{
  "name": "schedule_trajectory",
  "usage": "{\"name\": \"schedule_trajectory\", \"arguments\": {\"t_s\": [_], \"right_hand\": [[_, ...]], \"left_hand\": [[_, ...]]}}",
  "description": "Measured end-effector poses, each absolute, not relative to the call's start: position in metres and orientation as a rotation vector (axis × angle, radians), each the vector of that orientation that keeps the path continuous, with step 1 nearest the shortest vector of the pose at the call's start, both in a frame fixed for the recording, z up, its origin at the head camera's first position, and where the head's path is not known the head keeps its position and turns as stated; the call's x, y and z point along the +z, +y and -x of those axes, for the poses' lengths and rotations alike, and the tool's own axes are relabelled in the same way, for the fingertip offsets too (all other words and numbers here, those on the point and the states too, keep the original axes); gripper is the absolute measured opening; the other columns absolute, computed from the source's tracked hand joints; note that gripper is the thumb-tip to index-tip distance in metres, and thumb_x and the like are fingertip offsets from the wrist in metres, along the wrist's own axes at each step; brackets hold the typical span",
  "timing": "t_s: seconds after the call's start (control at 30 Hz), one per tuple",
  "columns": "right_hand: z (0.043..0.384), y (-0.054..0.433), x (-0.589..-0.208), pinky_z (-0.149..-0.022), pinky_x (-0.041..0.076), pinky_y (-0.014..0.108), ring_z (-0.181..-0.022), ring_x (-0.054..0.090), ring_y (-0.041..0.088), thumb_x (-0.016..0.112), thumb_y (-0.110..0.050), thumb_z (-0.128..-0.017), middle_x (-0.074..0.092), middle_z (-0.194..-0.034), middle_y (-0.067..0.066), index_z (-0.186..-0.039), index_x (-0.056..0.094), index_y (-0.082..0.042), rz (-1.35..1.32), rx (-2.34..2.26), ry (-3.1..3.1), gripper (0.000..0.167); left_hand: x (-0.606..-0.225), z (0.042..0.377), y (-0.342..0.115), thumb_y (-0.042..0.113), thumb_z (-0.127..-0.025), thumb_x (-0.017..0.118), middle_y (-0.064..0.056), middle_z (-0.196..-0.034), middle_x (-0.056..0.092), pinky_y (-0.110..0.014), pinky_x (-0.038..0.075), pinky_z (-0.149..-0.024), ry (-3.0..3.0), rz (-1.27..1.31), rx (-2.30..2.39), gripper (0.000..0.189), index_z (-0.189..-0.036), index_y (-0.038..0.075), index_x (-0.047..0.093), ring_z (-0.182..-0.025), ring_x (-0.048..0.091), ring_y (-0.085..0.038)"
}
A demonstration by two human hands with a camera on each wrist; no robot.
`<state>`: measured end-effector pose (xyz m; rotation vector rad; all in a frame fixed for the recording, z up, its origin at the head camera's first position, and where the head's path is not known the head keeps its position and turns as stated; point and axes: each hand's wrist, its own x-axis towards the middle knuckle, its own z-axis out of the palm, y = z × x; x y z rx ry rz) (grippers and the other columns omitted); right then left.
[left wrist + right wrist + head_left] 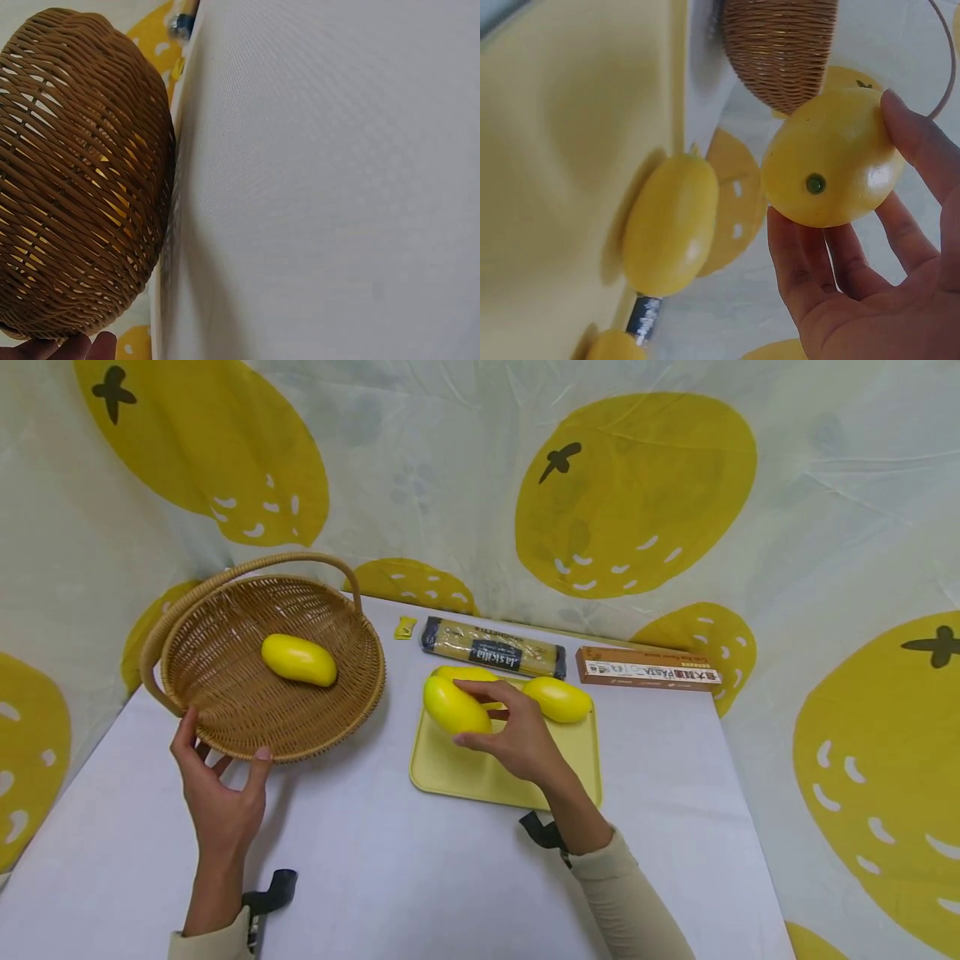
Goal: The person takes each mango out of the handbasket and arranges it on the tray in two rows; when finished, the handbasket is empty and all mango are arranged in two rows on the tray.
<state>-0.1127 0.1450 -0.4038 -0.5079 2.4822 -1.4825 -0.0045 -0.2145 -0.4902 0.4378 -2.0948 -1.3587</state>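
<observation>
Right hand (pixel 517 735) grasps a yellow mango-like fruit (pixel 452 703) between thumb and fingers above the pale-yellow tray (pixel 480 774), where two more fruits (pixel 557 699) lie. Left hand (pixel 223 806) grips the near rim of the handled wicker basket (pixel 217 652); one matching fruit (pixel 298 660) sits inside. Spaghetti packet (pixel 442 637) lies behind the tray.

White surface (pixel 360 860), yellow tray (pixel 465 768) lying at centre

Higher in the frame lie, left to right, a small yellow packet (pixel 405 627), a spaghetti pack (pixel 492 649) and a brown pasta box (pixel 649 668). At left, a wicker basket (pixel 217 677); its contact is unclear.
</observation>
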Motion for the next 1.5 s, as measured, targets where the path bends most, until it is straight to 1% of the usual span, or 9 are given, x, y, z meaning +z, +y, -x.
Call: {"name": "schedule_trajectory", "arguments": {"t_s": [0.2, 0.43, 0.57, 0.63, 0.83, 1.07, 1.2, 1.5], "right_hand": [[0.114, 0.148, -0.419, -0.106, 0.054, 0.052, -0.13, 0.061, 0.02, 0.092, -0.017, -0.083, 0.068, -0.142, -0.007, -0.143, 0.068, -0.033, 0.501, -1.422, 2.482, 0.066], [0.114, 0.15, -0.436, -0.106, 0.055, 0.048, -0.129, 0.06, 0.019, 0.093, -0.02, -0.082, 0.067, -0.141, -0.007, -0.143, 0.068, -0.034, 0.483, -1.259, 2.5, 0.067], [0.113, 0.15, -0.444, -0.106, 0.054, 0.047, -0.13, 0.06, 0.021, 0.093, -0.019, -0.082, 0.067, -0.144, -0.005, -0.143, 0.069, -0.032, 0.508, -1.193, 2.515, 0.067], [0.113, 0.149, -0.447, -0.105, 0.054, 0.046, -0.128, 0.059, 0.022, 0.094, -0.018, -0.081, 0.068, -0.143, -0.004, -0.142, 0.07, -0.031, 0.523, -1.155, 2.541, 0.067], [0.112, 0.143, -0.451, -0.1, 0.05, 0.043, -0.12, 0.058, 0.025, 0.096, -0.016, -0.077, 0.072, -0.136, -0.001, -0.139, 0.073, -0.026, 0.559, -1.074, 2.625, 0.066], [0.113, 0.139, -0.456, -0.11, 0.044, 0.049, -0.127, 0.057, 0.028, 0.096, -0.016, -0.077, 0.073, -0.136, 0.001, -0.139, 0.073, -0.024, 0.624, -1.04, 2.65, 0.066], [0.113, 0.136, -0.458, -0.109, 0.044, 0.049, -0.125, 0.057, 0.029, 0.095, -0.017, -0.078, 0.074, -0.135, 0.001, -0.137, 0.074, -0.022, 0.664, -1.033, 2.67, 0.063], [0.11, 0.129, -0.458, -0.104, 0.046, 0.044, -0.121, 0.054, 0.026, 0.096, -0.017, -0.077, 0.07, -0.133, 0.003, -0.138, 0.074, -0.022, 0.711, -0.969, 2.716, 0.065]], "left_hand": [[-0.49, 0.004, -0.214, 0.012, -0.087, 0.078, 0.003, -0.172, 0.032, -0.017, 0.041, -0.104, -2.095, -0.435, -1.355, 0.096, -0.166, 0.026, 0.027, -0.146, 0.044, -0.028], [-0.491, 0.004, -0.215, 0.012, -0.086, 0.079, 0.002, -0.171, 0.033, -0.017, 0.041, -0.104, -2.092, -0.433, -1.358, 0.097, -0.166, 0.026, 0.026, -0.144, 0.044, -0.026], [-0.492, 0.005, -0.216, 0.012, -0.085, 0.079, 0.002, -0.171, 0.033, -0.017, 0.041, -0.104, -2.087, -0.428, -1.366, 0.097, -0.166, 0.025, 0.027, -0.144, 0.044, -0.026], [-0.492, 0.005, -0.217, 0.012, -0.085, 0.079, 0.002, -0.171, 0.033, -0.017, 0.041, -0.104, -2.088, -0.427, -1.365, 0.098, -0.166, 0.025, 0.027, -0.144, 0.044, -0.026], [-0.491, 0.005, -0.216, 0.011, -0.085, 0.079, 0.002, -0.171, 0.033, -0.017, 0.041, -0.104, -2.092, -0.419, -1.357, 0.097, -0.166, 0.025, 0.027, -0.144, 0.044, -0.026], [-0.49, 0.004, -0.214, 0.01, -0.087, 0.077, 0.001, -0.172, 0.032, -0.017, 0.041, -0.104, -2.098, -0.427, -1.361, 0.095, -0.166, 0.025, 0.027, -0.145, 0.044, -0.025], [-0.491, 0.005, -0.214, 0.01, -0.087, 0.078, 0.002, -0.172, 0.031, -0.016, 0.041, -0.104, -2.102, -0.431, -1.363, 0.096, -0.167, 0.025, 0.027, -0.146, 0.044, -0.025], [-0.489, 0.005, -0.215, 0.011, -0.087, 0.078, 0.004, -0.172, 0.032, -0.017, 0.041, -0.105, -2.099, -0.436, -1.362, 0.096, -0.166, 0.026, 0.027, -0.146, 0.044, -0.026]]}}
